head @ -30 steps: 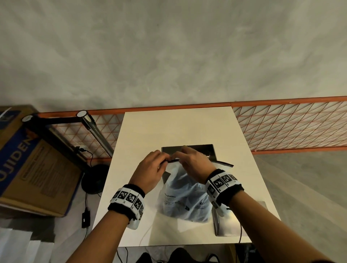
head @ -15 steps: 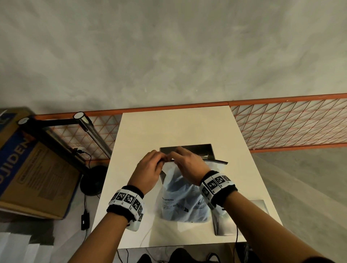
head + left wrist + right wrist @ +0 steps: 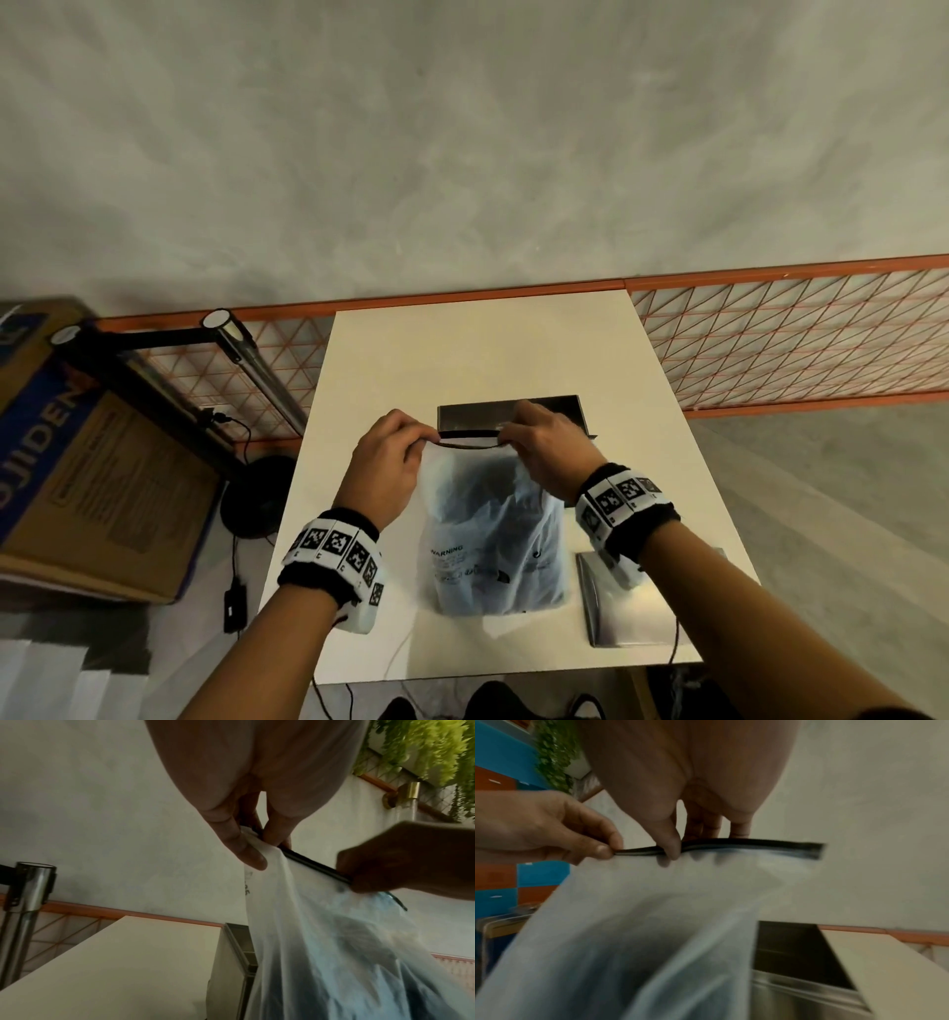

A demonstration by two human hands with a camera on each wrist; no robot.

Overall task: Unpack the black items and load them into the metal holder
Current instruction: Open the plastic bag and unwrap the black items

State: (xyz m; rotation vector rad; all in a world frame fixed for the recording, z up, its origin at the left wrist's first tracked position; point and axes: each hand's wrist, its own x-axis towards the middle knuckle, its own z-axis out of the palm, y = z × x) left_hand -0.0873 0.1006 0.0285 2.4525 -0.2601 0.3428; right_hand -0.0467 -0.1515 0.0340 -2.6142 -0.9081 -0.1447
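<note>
Both hands, left hand [image 3: 382,465] and right hand [image 3: 547,452], now pinch the zip-bag [image 3: 493,539] seal further apart than before; fingers pinching; unsealing underway.

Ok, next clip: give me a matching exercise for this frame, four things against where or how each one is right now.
Things:
1. plastic bag
2. metal holder
3. cardboard box
4. black zip strip

States:
A. on the floor, left of the table
B. pinched at either end by the left hand and the right hand
C. on the table behind the bag
D. hanging upright, dark contents inside

Pairs: 1-D, 2-C, 3-A, 4-B
</note>
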